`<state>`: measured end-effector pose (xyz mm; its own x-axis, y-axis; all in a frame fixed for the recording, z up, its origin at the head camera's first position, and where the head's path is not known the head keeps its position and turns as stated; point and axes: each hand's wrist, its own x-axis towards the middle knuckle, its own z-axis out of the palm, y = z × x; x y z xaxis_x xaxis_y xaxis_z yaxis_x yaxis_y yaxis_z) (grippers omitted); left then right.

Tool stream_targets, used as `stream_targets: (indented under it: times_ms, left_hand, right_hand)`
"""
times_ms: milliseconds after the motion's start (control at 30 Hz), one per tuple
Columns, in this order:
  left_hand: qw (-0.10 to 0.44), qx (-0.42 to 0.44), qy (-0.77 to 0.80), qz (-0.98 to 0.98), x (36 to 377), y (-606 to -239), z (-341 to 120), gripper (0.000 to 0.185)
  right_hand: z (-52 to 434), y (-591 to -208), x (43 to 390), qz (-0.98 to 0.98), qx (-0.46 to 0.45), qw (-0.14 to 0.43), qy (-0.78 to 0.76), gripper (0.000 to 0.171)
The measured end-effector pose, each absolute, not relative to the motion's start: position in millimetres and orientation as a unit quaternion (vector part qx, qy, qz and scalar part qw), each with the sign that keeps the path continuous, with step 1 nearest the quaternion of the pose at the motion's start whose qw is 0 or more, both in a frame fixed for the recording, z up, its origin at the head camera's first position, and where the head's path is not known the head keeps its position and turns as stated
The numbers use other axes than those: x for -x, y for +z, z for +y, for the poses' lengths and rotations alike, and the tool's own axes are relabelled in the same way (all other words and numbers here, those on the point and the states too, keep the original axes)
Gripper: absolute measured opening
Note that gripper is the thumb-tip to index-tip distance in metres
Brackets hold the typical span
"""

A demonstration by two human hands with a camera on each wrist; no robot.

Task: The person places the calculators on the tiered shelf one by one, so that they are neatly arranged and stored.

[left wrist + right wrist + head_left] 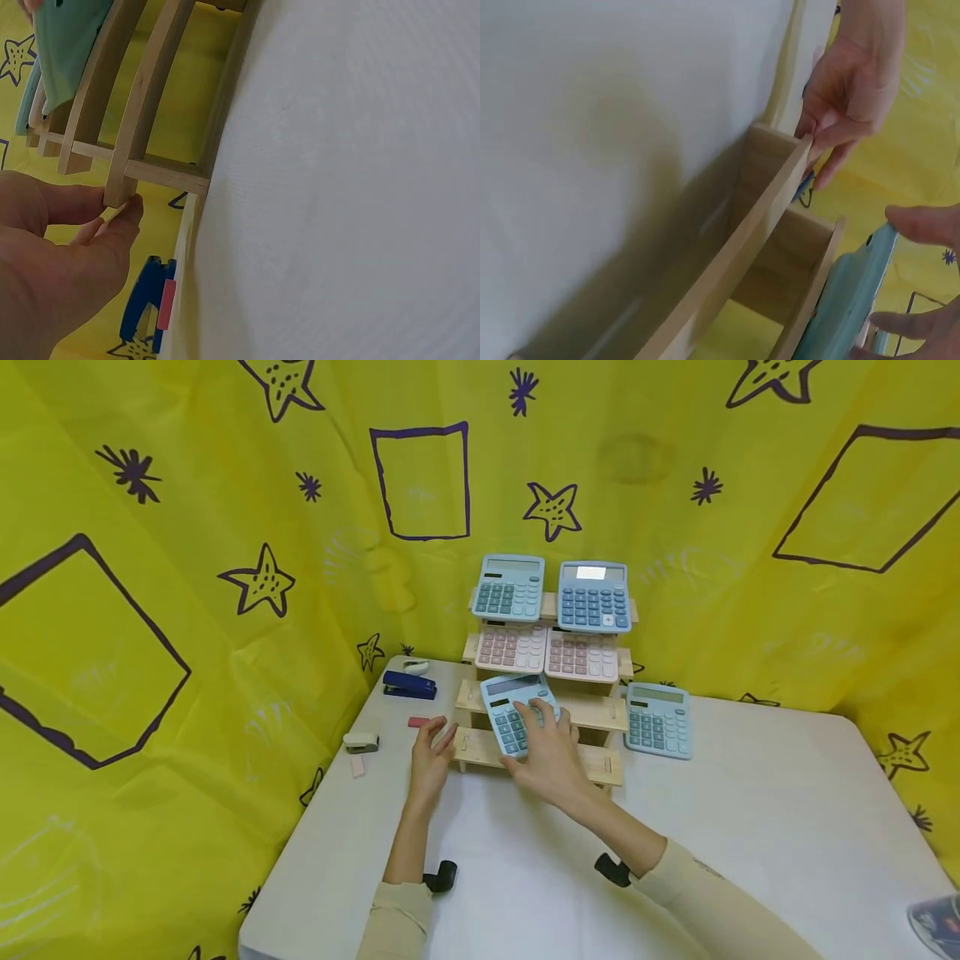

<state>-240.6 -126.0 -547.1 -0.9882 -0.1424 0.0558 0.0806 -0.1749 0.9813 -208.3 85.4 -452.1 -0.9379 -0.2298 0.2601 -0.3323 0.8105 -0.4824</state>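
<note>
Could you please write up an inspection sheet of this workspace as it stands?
Surface: white table, bare in front.
Job's things: teal calculator tilted on the stepped wooden rack; four more calculators on upper tiers; another beside the rack.
Clutter: blue stapler, pink erasers, small grey stapler.
Grips: right hand holds the teal calculator; left hand touches the rack's left end.
Cables: nothing seen.
Surroundings: yellow patterned cloth behind and at both sides.
</note>
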Motion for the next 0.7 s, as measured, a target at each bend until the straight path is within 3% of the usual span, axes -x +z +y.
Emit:
stream_targets:
  times_ms: [433, 700]
  left_hand:
    - [0.067, -0.033, -0.759, -0.647, 241, -546, -127, 0.055]
    - [0.065, -0.040, -0.759, -0.647, 242, -546, -128, 0.056]
  right_hand:
    - [37, -463, 238, -0.959, -0.080, 0.145, 0.231, 0.085]
    - [53, -464, 232, -0.941, -0.112, 0.136, 0.288, 0.086]
